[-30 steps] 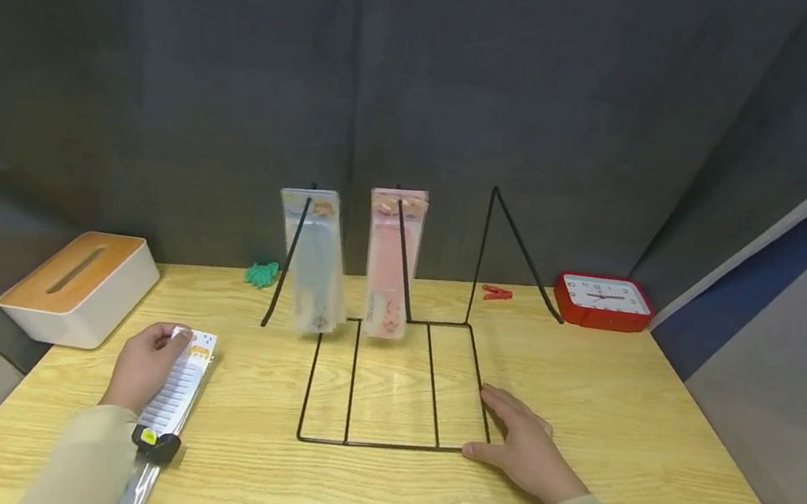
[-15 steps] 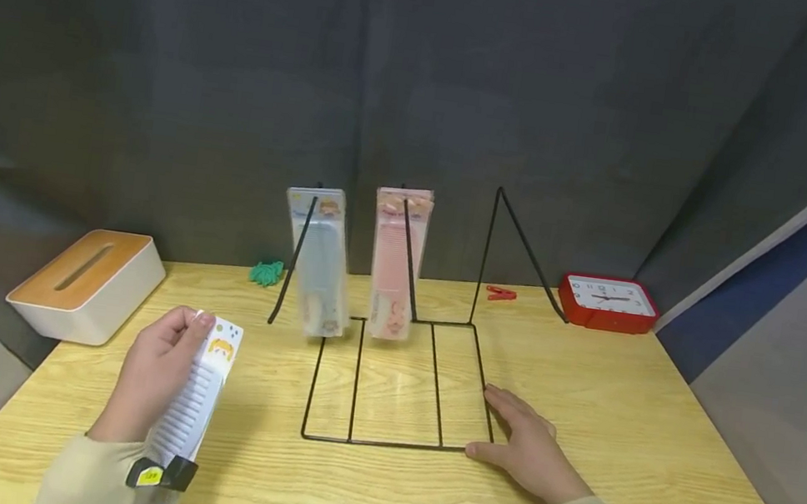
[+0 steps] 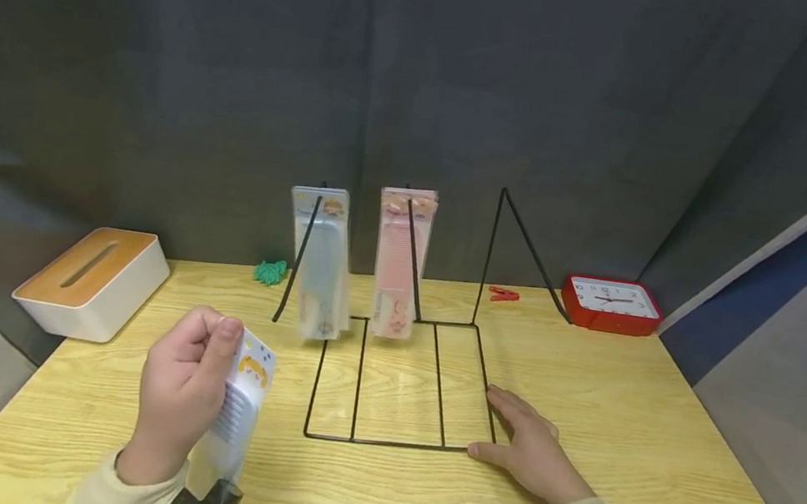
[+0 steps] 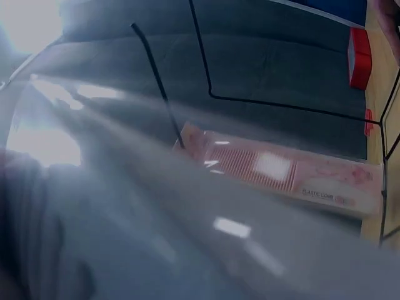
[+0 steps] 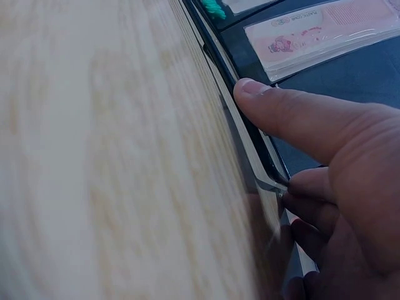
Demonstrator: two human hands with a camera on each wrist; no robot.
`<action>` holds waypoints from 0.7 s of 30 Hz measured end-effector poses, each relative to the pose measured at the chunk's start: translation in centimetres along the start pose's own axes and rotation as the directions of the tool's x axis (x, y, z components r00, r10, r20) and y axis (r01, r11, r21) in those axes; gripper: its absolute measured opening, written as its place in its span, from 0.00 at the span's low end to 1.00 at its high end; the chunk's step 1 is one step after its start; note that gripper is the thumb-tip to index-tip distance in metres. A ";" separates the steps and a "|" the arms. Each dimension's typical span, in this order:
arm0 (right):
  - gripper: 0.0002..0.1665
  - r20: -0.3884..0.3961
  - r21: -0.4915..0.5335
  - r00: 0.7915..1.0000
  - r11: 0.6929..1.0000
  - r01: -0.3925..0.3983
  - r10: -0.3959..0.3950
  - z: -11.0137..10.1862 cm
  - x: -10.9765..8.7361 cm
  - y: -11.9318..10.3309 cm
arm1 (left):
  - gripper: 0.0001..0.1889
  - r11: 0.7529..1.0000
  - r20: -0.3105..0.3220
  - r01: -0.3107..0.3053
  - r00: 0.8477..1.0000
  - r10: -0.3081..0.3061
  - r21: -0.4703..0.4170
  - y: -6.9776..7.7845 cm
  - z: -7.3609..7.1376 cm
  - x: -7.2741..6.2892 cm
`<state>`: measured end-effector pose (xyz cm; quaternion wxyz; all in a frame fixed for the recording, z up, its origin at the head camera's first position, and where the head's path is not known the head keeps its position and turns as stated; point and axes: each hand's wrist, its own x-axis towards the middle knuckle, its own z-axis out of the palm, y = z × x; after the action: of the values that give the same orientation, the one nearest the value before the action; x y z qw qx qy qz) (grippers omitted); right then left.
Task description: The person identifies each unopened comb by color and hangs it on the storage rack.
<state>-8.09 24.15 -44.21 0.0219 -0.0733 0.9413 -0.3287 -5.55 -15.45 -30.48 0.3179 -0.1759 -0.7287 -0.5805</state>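
Observation:
My left hand pinches the top of a packaged white comb between thumb and fingers, raised above the table left of the black wire rack. Its clear wrapper blurs across the left wrist view. Pink packaged combs hang on the rack's middle hook, and blue packaged combs on the left one. The right hook slants forward. My right hand rests at the rack's front right corner, thumb on the front bar and fairly straight fingers against the side bar.
A white tissue box with a wooden lid stands at the left. Behind the rack lie a green tangled bundle and a red clip. A red clock lies at the back right, near the dark curtain.
My left hand has lifted the packaged comb off the table and moved right, toward the rack. The right hand keeps its place at the rack's corner. The head view has shifted slightly.

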 end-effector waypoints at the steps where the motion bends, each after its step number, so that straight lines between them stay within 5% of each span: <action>1: 0.57 0.000 0.005 1.000 1.000 0.000 0.000 0.0 0.0 0.0 | 0.14 0.999 -0.011 -0.034 0.999 0.034 -0.009 0.1 0.4 0.1; 5: 0.57 -0.001 0.011 1.000 1.000 -0.001 0.001 -0.1 -0.2 0.0 | 0.16 0.994 -0.045 -0.105 0.994 0.104 -0.023 0.8 1.7 0.5; 21: 0.56 -0.002 0.011 1.000 1.000 -0.006 0.006 -0.2 -0.1 -0.2 | 0.17 0.994 -0.102 -0.107 0.989 0.106 0.004 0.8 2.9 1.4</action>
<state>-7.95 24.14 -43.96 0.0223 -0.0697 0.9398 -0.3339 -6.87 -12.61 -29.35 0.3850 -0.1850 -0.7006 -0.5716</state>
